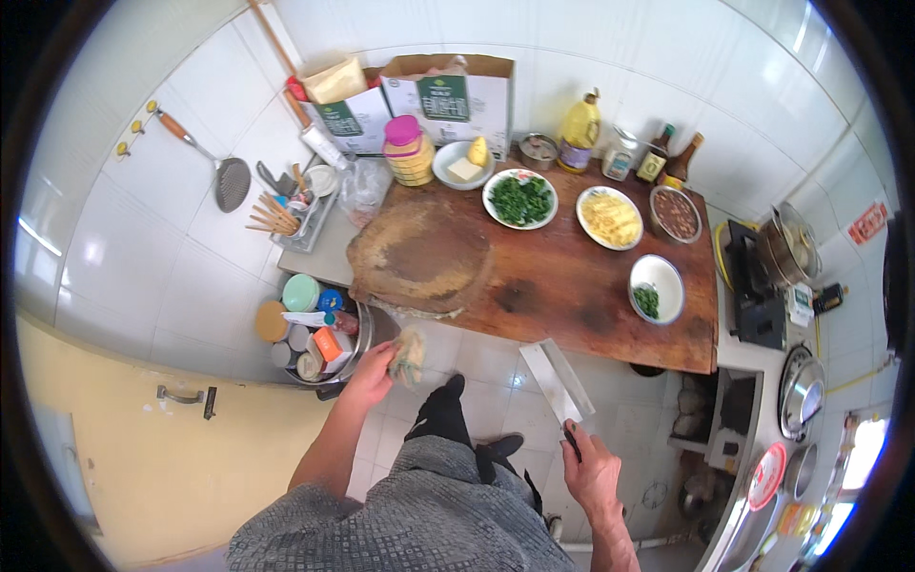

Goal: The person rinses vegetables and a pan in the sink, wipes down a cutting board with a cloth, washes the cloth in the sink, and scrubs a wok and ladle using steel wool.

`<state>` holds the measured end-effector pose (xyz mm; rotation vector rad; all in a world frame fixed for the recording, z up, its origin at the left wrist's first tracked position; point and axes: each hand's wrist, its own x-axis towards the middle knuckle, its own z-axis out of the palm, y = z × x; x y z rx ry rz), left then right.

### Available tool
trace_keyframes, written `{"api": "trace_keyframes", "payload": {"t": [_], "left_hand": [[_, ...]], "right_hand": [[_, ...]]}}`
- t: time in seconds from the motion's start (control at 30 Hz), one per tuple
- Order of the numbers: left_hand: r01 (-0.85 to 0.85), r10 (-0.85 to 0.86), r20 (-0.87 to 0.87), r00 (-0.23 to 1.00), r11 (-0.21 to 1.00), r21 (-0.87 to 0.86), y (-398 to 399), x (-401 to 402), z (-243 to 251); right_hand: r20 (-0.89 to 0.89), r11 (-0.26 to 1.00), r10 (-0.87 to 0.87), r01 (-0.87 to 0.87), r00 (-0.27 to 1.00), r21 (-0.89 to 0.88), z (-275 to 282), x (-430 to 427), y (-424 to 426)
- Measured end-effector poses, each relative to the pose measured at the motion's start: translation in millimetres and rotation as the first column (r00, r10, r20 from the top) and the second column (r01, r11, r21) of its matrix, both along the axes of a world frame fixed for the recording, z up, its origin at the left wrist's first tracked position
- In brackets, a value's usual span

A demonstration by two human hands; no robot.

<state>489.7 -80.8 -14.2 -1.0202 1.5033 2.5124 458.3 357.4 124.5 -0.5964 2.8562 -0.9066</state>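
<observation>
My left hand [372, 373] grips a crumpled cloth [408, 355], held in the air off the front edge of a round wooden chopping board [429, 247]. In my right hand [592, 465] is the dark handle of a Chinese cleaver [552, 379]. Its broad blade points away from me, over the tiled floor and short of the wooden worktop [565, 286]. A bowl [656, 289] with some chopped greens [646, 300] inside stands near the worktop's right front edge. Farther back are a plate of chopped greens [520, 200] and a plate of yellow shreds [610, 218].
Behind the plates stand an oil bottle [580, 132], two sauce bottles [654, 154] and a metal bowl of brown food [675, 214]. A pink-lidded jar [408, 150] is at the back left. Below the left end, a metal pot [370, 336] holds several containers. A stove [761, 322] adjoins the right side.
</observation>
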Motion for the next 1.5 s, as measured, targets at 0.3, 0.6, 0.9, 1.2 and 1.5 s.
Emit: {"api": "trace_keyframes", "payload": {"t": [0.3,0.6,0.9,1.2,1.5], "left_hand": [[-0.285,0.301,0.006,0.953,0.895,0.344,-78,10,31],[-0.264,0.303,-0.087,0.949,0.915,0.306,-144,-20,64],[-0.377,0.386,0.008,0.922,0.896,0.235,-199,-51,65],[-0.156,0.225,-0.188,0.956,0.933,0.323,-167,-96,87],[0.58,-0.609,0.014,0.793,0.748,-0.321,-46,-153,122]], "right_hand": [[-0.199,0.988,0.134,-0.147,0.971,-0.056,-27,-111,-149],[-0.256,0.977,0.201,-0.213,0.946,-0.018,-80,-207,-289],[-0.196,0.985,0.168,-0.169,0.966,0.01,-79,-207,-315],[-0.066,0.957,0.083,-0.098,0.994,-0.274,-45,-180,-333],[0.844,0.706,0.143,0.544,0.517,-0.453,-49,-145,-286]]}}
